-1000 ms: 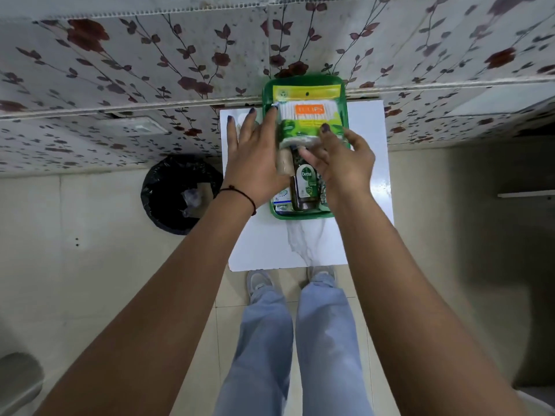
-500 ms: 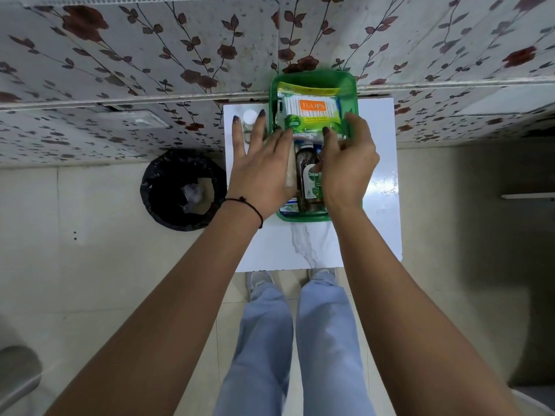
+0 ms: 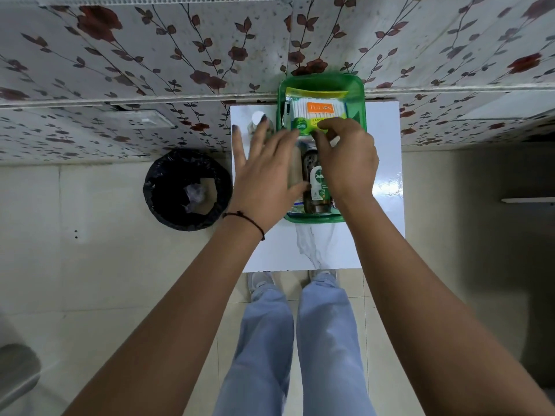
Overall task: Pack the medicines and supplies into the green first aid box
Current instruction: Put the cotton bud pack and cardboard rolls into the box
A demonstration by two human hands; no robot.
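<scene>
Green box (image 3: 359, 94) upper centre on counter (image 3: 387, 175), already packed. Right hand (image 3: 345, 157) grip pinches swab pack (image 3: 318, 114), seating it flat (likely for lid clearance). Left hand (image 3: 264, 175) spread, empty, beside box.

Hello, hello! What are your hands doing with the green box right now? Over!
Right hand pinching the cotton swab pack inside the green box. Left hand open, flat at the box's left side. Small white-capped bottle outside, behind left hand.

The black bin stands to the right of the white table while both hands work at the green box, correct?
Not quite. In the head view the black bin stands left of the white table; both hands, left and right, are at the green box.
</scene>
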